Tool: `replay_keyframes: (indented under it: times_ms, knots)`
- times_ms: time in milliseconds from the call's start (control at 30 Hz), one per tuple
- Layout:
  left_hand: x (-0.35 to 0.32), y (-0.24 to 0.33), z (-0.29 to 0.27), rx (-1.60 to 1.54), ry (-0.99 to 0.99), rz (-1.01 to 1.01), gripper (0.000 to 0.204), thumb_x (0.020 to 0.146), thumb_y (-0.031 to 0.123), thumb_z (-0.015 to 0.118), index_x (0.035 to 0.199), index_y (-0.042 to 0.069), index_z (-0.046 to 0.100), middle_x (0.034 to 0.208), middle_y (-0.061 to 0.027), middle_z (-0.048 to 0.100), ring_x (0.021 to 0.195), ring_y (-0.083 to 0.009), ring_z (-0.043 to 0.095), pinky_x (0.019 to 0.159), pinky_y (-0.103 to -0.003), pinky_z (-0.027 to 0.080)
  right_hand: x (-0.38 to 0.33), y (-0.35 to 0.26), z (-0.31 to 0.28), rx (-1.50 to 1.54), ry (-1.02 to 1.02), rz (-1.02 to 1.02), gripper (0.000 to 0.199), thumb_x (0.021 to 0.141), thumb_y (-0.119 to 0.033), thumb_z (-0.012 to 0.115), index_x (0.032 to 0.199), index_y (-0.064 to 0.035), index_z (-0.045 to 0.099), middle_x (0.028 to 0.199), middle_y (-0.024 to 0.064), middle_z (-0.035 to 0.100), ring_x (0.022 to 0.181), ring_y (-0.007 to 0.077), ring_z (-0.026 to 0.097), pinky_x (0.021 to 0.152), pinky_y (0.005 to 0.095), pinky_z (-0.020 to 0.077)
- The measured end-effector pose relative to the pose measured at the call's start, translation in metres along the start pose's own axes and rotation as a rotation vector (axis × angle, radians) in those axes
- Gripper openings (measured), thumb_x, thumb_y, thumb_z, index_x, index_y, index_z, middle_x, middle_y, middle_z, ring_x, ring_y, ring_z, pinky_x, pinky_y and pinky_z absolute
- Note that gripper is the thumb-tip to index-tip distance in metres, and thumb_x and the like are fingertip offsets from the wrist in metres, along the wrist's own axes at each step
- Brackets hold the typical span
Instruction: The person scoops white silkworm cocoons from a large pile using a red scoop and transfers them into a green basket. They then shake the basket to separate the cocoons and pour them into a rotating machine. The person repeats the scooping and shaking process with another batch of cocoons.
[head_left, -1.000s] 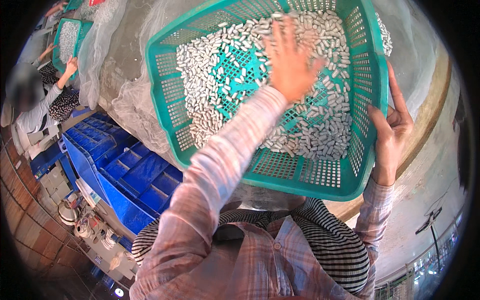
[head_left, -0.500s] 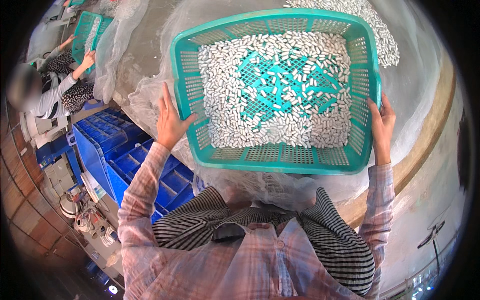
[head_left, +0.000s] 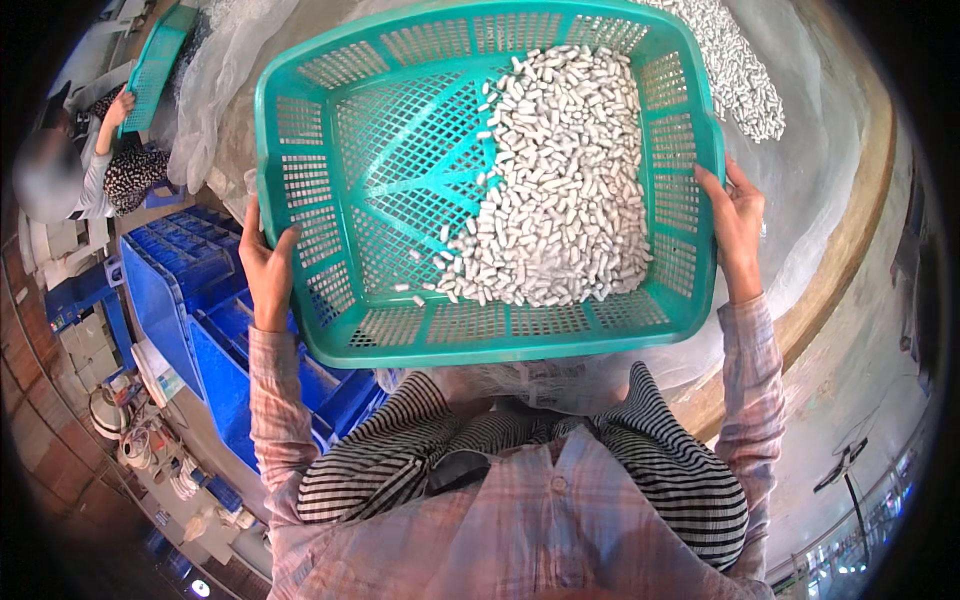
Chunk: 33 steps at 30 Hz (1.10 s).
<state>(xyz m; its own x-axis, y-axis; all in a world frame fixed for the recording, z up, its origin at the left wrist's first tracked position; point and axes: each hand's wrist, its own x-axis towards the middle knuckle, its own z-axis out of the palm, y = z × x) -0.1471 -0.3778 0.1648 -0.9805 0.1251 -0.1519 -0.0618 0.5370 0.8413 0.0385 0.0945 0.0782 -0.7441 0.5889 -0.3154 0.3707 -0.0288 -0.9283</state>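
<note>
Left hand (head_left: 268,278), right hand (head_left: 738,232) — both clasping one green basket (head_left: 470,354), countless white pellets (head_left: 570,190) inside

I can make out no readable text, label, brand, number or sign anywhere in my view.

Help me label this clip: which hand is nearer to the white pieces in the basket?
Right. The right hand holds the right side of the green basket, where the white pieces are heaped; the left hand holds its left side, across mostly bare mesh.
</note>
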Motion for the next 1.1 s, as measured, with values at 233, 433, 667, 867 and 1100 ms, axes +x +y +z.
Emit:
replay_keyframes:
  times_ms: [233,433,667,867,1100]
  knots:
    - [-0.021,0.012,0.021,-0.134,-0.010,0.136,0.077,0.072,-0.010,0.050,0.146,0.000,0.030,0.145,-0.0137,0.042,0.123,-0.0195,0.049,0.103,-0.031,0.040,0.017,-0.039,0.000,-1.257,-0.116,-0.779,0.045,0.085,-0.025,0.065,0.127,-0.0104,0.058,0.128,0.0116,0.053,0.107,0.0286,0.058,0.076,0.0394,0.0555]
    - [-0.019,0.019,0.023,-0.143,0.031,0.178,0.077,0.069,-0.009,0.052,0.144,0.000,0.036,0.144,-0.0126,0.043,0.124,-0.0186,0.048,0.105,-0.031,0.036,0.009,0.055,0.076,-0.900,-0.406,-0.764,0.063,0.090,-0.028,0.060,0.144,-0.0094,0.035,0.147,0.0178,0.033,0.136,0.0379,0.032,0.110,0.0455,0.0302]
    - [-0.012,0.021,0.025,-0.074,0.065,0.194,0.079,0.068,-0.009,0.051,0.144,0.002,0.037,0.143,-0.0116,0.045,0.123,-0.0166,0.049,0.104,-0.030,0.036,0.034,0.043,0.244,-0.646,0.065,-0.796,0.064,0.091,-0.048,0.052,0.146,-0.0200,0.035,0.154,0.0197,0.021,0.140,0.0458,0.018,0.112,0.0596,0.0145]
    - [-0.008,0.009,0.022,-0.095,0.075,0.135,0.077,0.068,-0.011,0.052,0.143,0.001,0.039,0.138,-0.0121,0.050,0.117,-0.0174,0.054,0.099,-0.028,0.042,-0.070,0.030,0.232,-0.694,-0.795,-0.912,0.057,0.092,-0.051,0.048,0.144,-0.0290,0.038,0.156,0.0101,0.021,0.144,0.0368,0.014,0.113,0.0596,0.0114]
    - [-0.015,-0.015,0.026,-0.173,0.065,0.083,0.075,0.069,-0.011,0.052,0.142,-0.001,0.039,0.139,-0.0133,0.049,0.122,-0.0191,0.050,0.104,-0.031,0.038,-0.012,0.069,0.085,-1.195,-0.655,-0.860,0.065,0.085,-0.049,0.058,0.145,-0.0352,0.035,0.155,0.0037,0.025,0.144,0.0332,0.017,0.115,0.0591,0.0071]
